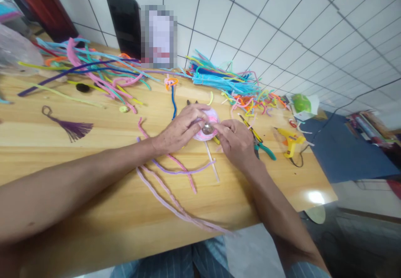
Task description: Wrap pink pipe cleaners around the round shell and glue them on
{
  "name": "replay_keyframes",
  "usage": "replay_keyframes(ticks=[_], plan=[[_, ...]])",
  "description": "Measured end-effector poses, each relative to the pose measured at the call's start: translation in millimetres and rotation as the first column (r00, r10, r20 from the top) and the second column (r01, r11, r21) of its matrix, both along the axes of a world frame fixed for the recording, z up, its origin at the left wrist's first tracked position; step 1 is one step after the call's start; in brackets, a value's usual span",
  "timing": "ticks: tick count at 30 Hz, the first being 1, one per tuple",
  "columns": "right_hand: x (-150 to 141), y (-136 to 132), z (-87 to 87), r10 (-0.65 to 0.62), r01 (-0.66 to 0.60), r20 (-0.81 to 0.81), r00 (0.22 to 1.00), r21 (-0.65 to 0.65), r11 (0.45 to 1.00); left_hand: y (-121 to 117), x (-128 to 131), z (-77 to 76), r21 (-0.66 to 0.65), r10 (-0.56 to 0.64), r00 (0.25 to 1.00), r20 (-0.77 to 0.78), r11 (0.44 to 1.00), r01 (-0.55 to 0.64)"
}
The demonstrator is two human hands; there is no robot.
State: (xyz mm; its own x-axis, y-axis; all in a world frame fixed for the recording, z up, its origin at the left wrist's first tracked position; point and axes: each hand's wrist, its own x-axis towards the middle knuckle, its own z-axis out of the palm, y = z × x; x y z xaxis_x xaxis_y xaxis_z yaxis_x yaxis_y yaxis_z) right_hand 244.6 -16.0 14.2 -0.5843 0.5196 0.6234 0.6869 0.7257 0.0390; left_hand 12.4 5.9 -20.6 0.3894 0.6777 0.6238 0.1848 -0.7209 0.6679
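Note:
Between my two hands is a round pink-and-white piece (205, 136) with a shiny, dome-like silvery centre. My left hand (184, 128) grips its left and upper edge, thumb and fingers bent over the rim. From the other side my right hand (237, 144) pinches the right edge, its fingertips by the shiny centre; whether they also hold something small is hidden. Just below lies a thin translucent stick (213, 163). Pink and purple pipe cleaners (175, 171) are spread in front of my left hand. Teal-handled pliers (266, 150) and a yellow-and-black cutter (251, 128) lie beside my right hand.
Loose pipe cleaners (106, 73) pile up at the back left, near a dark phone (123, 23) against the tiled wall. A blue bundle (219, 82) lies at the back. A yellow glue gun (290, 142) is on the right, a purple tassel (72, 127) on the left.

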Motion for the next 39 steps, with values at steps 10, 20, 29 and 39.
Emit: replay_keyframes(ticks=[10, 20, 29, 39], plan=[[-3.2, -0.8, -0.8, -0.01, 0.008, 0.027, 1.0, 0.075, 0.997, 0.3, -1.2, 1.0, 0.008, -0.009, 1.0, -0.016, 1.0, 0.009], [-4.4, -0.9, 0.0, -0.023, 0.022, 0.015, 1.0, 0.029, 0.999, 1.9, 0.2, -4.0, 0.034, 0.0, 1.0, 0.012, 0.999, 0.0], [-5.5, -2.0, 1.7, -0.016, 0.015, 0.01, 1.0, 0.038, 0.999, 2.2, 0.5, -5.8, 0.082, 0.023, 1.0, -0.007, 0.996, -0.022], [-5.6, -2.4, 2.7, -0.03, 0.03, 0.003, 1.0, 0.032, 0.999, 2.7, 0.4, -6.8, 0.071, 0.025, 1.0, -0.003, 0.997, -0.025]])
